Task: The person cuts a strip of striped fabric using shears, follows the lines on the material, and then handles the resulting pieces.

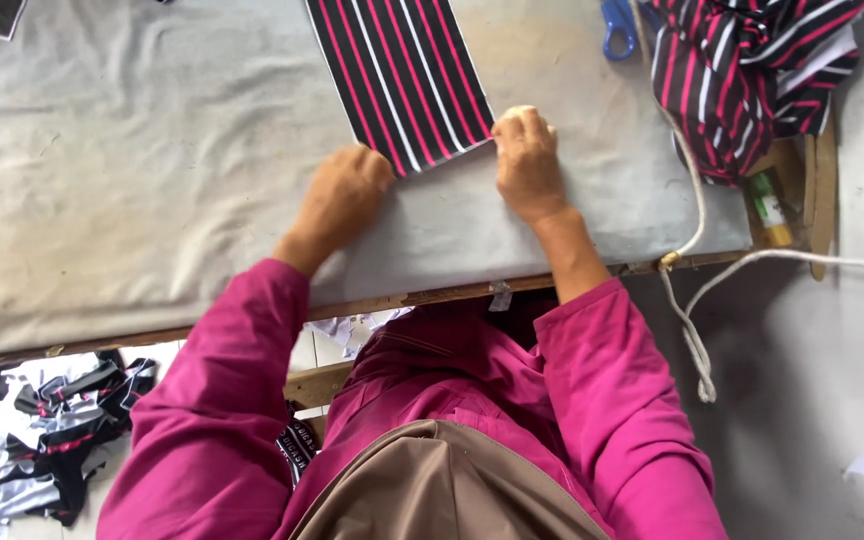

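- A grey cloth-covered table (152,170) fills most of the view; its far edge and left end are cut off by the frame, and its wooden front edge shows only in part above the pink sleeves.
- The person's own pink top and a tan cloth at the bottom hide whatever lies under the table's near edge.
- A striped fabric strip (397,75), black with pink and white lines, lies flat on the table, running up out of the top of the frame, so its full length cannot be seen.
- A heap of the same striped cloth (752,70) sits at the table's right end, cut off at the top.
- Dark and white scraps (52,430) lie on the floor at lower left, too jumbled to make out singly.
- A white cord (697,200) hangs over the right edge of the table.
- The left hand (342,195) is curled shut, knuckles up, at the strip's near left corner; its fingertips are tucked under, so whether it pinches the cloth cannot be told.
- The right hand (527,160) presses on the near right corner, fingers bent around a small pale object that is mostly hidden.
- Blue scissor handles (618,28) lie at the top edge, blades out of view.
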